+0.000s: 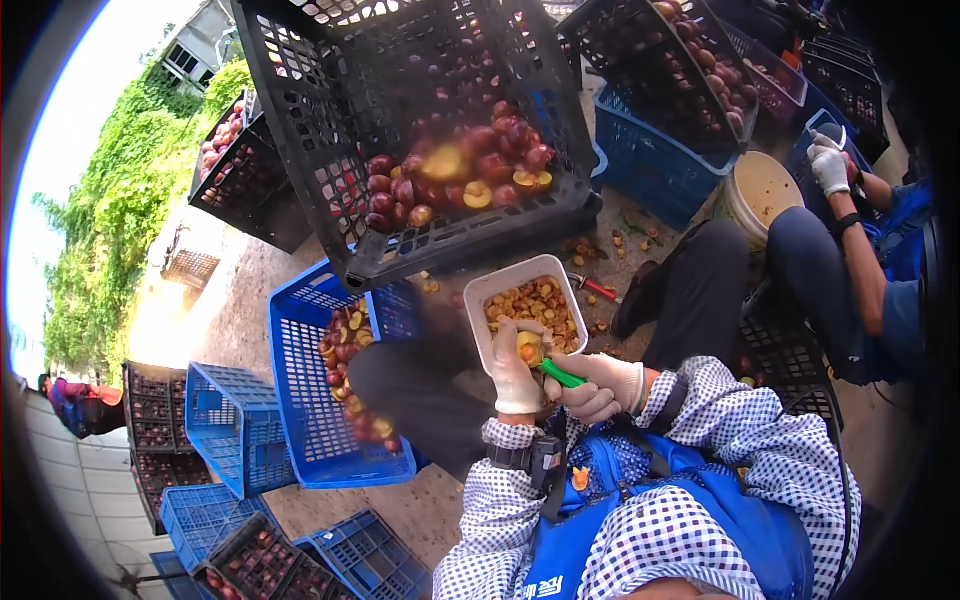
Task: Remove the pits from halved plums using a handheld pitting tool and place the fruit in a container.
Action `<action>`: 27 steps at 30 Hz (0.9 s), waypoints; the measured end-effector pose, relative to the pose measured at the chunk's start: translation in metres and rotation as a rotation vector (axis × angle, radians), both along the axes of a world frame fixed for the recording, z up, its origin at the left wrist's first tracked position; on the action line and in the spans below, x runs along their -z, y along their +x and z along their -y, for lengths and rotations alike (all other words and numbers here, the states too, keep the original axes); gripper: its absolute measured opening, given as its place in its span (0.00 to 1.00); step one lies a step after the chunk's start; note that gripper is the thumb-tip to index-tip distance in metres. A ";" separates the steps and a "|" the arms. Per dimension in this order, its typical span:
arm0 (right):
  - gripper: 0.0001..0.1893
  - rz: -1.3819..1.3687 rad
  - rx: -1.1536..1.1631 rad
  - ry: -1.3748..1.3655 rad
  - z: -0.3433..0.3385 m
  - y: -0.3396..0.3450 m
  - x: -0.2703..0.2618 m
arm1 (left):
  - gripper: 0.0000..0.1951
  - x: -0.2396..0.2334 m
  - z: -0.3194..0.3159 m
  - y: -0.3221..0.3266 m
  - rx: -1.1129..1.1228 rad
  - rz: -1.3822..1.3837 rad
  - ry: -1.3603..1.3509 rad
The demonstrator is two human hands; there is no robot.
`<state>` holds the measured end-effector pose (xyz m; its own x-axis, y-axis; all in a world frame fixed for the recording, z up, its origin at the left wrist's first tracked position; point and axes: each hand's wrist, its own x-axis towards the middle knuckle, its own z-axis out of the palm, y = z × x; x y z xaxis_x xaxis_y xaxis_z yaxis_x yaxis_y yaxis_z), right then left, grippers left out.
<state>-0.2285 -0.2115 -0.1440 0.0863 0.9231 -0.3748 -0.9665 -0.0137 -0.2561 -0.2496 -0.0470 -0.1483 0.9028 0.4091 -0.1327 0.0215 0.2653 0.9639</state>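
My gloved left hand holds a cut plum half, its yellow flesh turned up. In my gloved right hand is a tool with a green handle; its tip is at the fruit and is hidden. Just beyond both hands stands a white plastic tub with many pits and scraps of flesh in it. A tilted black plastic crate of red plums, some of them halved, is above the tub. To the left, a blue plastic crate holds plum halves.
A co-worker's gloved hand is at the right, near a white bucket. A red-handled tool and scattered pits lie on the ground. Blue crates and black crates with plums stand around.
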 end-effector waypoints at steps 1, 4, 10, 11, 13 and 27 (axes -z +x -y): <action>0.27 -0.176 0.039 0.140 -0.001 0.000 0.011 | 0.17 -0.005 0.005 0.007 0.011 -0.018 -0.163; 0.27 -0.331 0.091 0.303 0.004 0.003 0.017 | 0.18 0.007 0.004 0.023 0.073 0.006 -0.010; 0.24 0.245 0.099 -0.252 0.011 0.001 -0.023 | 0.23 -0.004 -0.009 0.024 0.373 -0.373 -0.197; 0.24 0.249 0.093 -0.246 0.009 0.001 -0.026 | 0.23 0.005 -0.009 0.022 0.365 -0.369 -0.193; 0.23 0.564 0.132 -0.149 0.003 -0.004 -0.042 | 0.22 0.023 -0.012 0.017 0.199 -0.289 -0.407; 0.18 1.464 0.157 -0.845 0.002 0.025 0.008 | 0.20 -0.154 -0.144 0.068 -0.275 0.226 1.478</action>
<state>-0.2036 -0.2136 -0.1516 0.8456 0.4713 -0.2508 0.0501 -0.5378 -0.8416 -0.1813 0.0966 0.0056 0.7231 0.2005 0.6610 -0.0462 -0.9408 0.3359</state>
